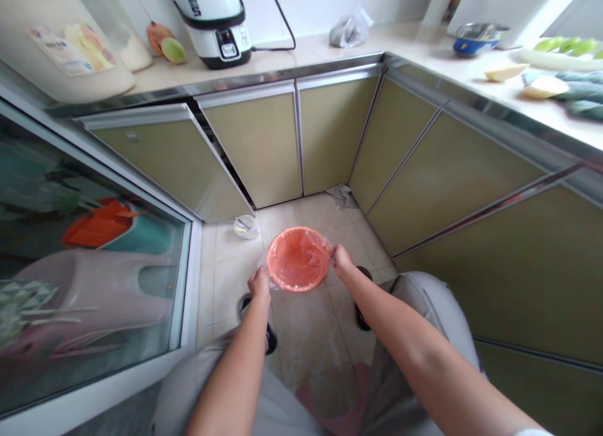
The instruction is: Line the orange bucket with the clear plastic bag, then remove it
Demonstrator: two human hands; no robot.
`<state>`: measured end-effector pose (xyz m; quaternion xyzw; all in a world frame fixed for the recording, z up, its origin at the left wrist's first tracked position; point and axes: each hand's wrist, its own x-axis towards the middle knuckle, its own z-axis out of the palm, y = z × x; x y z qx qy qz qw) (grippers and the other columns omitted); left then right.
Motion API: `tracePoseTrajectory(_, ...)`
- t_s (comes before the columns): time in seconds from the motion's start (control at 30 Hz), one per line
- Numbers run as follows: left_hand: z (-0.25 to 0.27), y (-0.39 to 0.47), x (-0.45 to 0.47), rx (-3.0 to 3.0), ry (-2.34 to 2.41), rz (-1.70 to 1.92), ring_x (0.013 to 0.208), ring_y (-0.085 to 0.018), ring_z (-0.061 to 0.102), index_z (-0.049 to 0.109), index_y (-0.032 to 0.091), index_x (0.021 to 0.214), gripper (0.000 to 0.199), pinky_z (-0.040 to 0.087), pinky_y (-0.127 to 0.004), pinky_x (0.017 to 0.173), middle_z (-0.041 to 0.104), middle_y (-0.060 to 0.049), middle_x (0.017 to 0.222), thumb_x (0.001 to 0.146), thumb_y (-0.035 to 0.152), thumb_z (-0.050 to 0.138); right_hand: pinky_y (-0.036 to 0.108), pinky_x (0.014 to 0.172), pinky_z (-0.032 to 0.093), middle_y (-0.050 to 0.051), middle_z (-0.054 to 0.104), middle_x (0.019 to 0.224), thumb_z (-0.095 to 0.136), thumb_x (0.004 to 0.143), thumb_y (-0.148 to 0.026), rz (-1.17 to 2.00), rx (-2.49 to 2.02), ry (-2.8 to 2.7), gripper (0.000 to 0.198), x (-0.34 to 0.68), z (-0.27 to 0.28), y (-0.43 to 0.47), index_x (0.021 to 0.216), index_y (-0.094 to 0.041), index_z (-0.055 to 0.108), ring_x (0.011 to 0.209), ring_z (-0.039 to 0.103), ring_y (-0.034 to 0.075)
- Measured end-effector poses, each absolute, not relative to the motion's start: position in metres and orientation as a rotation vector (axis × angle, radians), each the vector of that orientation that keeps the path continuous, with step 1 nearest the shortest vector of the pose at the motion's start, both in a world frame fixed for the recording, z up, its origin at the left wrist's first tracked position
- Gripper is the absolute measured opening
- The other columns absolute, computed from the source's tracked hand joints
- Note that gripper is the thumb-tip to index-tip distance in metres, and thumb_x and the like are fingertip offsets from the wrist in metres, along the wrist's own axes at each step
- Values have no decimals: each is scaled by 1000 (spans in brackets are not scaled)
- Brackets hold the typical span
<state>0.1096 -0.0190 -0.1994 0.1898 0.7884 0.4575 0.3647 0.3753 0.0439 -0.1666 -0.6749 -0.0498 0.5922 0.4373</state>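
Seemingly, a clear bag (315, 247) is being fitted on the orange bin (298, 289) at centre; left fingers (262, 277) at its eight o'clock, right fingers (338, 256) at three, pinch the bag closed; next probably needs even pulling.

The person's bare left hand (259, 281) and bare right hand (341, 260) are held low and apart, fingers curled into tight grips. The bare left forearm (245, 367) and bare right forearm (405, 335) converge forward, reaching down between bent legs in loose grey trousers (431, 301), knees spread wide.
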Motion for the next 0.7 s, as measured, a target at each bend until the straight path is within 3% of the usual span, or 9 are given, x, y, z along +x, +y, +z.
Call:
tracePoseTrajectory(0.17,-170,-8,123,601,1918,1273,75,-21,63,70,18,74,31,48,-29,68,68,-4,70,75,49,67,21,46,37,-4,46,52,47,92,-16,1655,-1416,-164,22,360,-122,57,71,-22,47,44,40,10)
tracePoseTrajectory(0.37,-126,5,126,632,1764,1344,73,-19,62,65,18,68,37,48,-30,73,67,-4,70,76,55,65,21,50,39,-6,45,51,47,95,-20,1886,-1184,-175,19,365,-84,61,76,-21,49,45,42,11)
tracePoseTrajectory(0.53,-88,16,126,546,1604,1474,82,-18,66,73,14,82,32,49,-30,80,73,-7,84,75,45,68,23,53,43,-7,49,53,60,92,-26,1949,-1116,-412,8,370,-57,64,94,-20,65,48,48,11)
tracePoseTrajectory(0.7,-49,15,127,618,1420,1543,81,-16,66,76,13,92,32,50,-29,80,72,-5,84,71,38,76,21,55,45,-2,63,62,73,85,-29,1806,-1137,-687,18,378,-24,57,100,-18,71,55,56,11)
